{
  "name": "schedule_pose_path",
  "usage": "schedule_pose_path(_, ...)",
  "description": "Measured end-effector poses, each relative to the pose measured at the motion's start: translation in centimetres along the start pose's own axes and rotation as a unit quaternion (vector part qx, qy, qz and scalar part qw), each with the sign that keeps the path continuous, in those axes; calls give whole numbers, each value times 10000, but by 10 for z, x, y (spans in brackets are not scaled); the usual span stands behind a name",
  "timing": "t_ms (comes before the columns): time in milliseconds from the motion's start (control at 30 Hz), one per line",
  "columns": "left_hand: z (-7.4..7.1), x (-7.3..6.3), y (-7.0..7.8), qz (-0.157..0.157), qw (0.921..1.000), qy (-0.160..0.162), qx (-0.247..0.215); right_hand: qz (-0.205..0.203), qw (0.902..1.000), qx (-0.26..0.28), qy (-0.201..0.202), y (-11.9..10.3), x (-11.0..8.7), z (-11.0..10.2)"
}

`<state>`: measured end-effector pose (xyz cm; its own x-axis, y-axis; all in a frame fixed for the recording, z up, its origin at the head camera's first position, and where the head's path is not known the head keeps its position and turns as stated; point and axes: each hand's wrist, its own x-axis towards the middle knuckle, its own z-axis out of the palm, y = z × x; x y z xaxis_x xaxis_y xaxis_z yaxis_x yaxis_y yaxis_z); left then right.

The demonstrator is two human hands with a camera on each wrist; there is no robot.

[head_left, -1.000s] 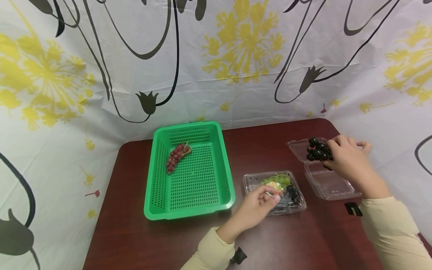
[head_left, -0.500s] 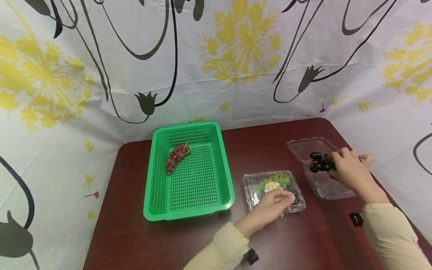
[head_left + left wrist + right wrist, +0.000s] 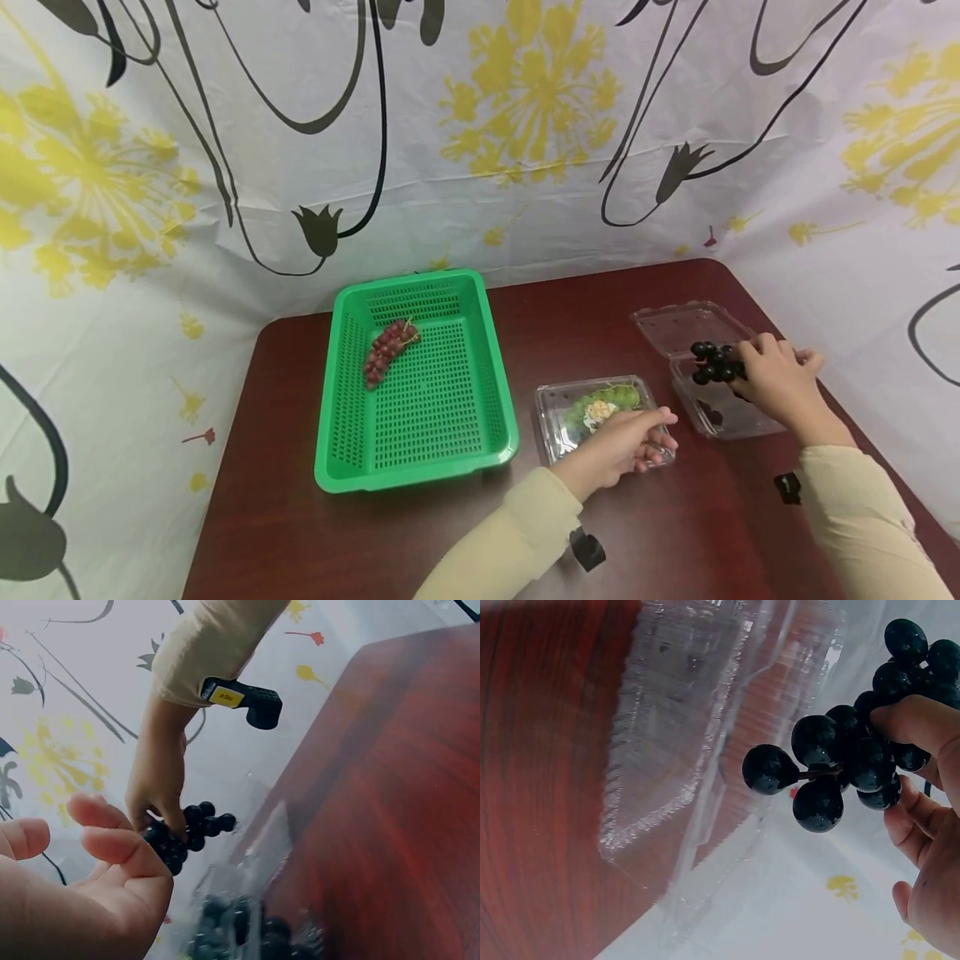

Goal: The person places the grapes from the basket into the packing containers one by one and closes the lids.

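My right hand (image 3: 783, 379) pinches a bunch of black grapes (image 3: 716, 361) over the base of a clear plastic clamshell box (image 3: 731, 421), whose lid is folded back. In the right wrist view, thumb and fingers grip the bunch (image 3: 817, 742) at one end, and several grapes stick out past them. My left hand (image 3: 618, 446) holds nothing, its fingers loosely bent. It hovers above a second clear clamshell (image 3: 553, 408), this one closed, with green grapes (image 3: 618, 396) inside. Black grapes (image 3: 277, 941) in a clear box show low in the left wrist view.
A green plastic basket (image 3: 510, 446) stands left of the boxes with a bunch of red grapes (image 3: 390, 350) in it. Patterned white cloth (image 3: 525, 208) rises behind and beside the dark red table (image 3: 570, 317).
My left hand has moved right across the closed box, towards the open one. My right hand has lowered slightly with the black grapes, which stay in its grip.
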<state>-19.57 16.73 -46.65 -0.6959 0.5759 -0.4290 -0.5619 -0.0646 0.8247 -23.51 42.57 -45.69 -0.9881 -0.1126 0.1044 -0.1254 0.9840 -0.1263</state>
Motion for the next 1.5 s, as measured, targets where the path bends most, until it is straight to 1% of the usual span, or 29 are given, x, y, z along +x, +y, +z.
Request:
schedule_pose_path(133,4,9,-1,-323,9990,-234,-216,114,9999,-21,-29,0,1,4)
schedule_pose_path(267,9,19,-1,-516,9981,-284,-189,156,9999,-28,-38,0,2,8)
schedule_pose_path(333,12,25,-1,-585,9978,-250,-180,165,9999,-13,-31,1,3,10)
schedule_pose_path(433,15,34,0,-677,9973,-166,-248,203,9997,90,-126,5,3,15)
schedule_pose_path(567,19,44,-1,-848,9953,-79,-462,335,9986,275,-295,11,2,20)
schedule_pose_path(667,25,50,-2,-961,9929,2,-697,405,9978,407,-325,13,1,23)
schedule_pose_path(800,34,56,-4,-951,9902,116,-1015,416,9969,581,-334,14,1,27)
schedule_pose_path(900,40,59,-4,-906,9897,132,-1100,438,9963,655,-355,14,2,30)
schedule_pose_path(1000,44,62,-4,-909,9902,144,-1054,469,9957,687,-415,14,5,34)
schedule_pose_path(1200,52,67,-7,-963,9915,299,-820,460,9958,638,-466,17,7,43)
schedule_pose_path(1367,56,69,-9,-963,9911,331,-855,471,9965,546,-425,19,6,46)
schedule_pose_path(1500,57,71,-10,-1004,9902,341,-904,505,9960,580,-461,18,4,49)
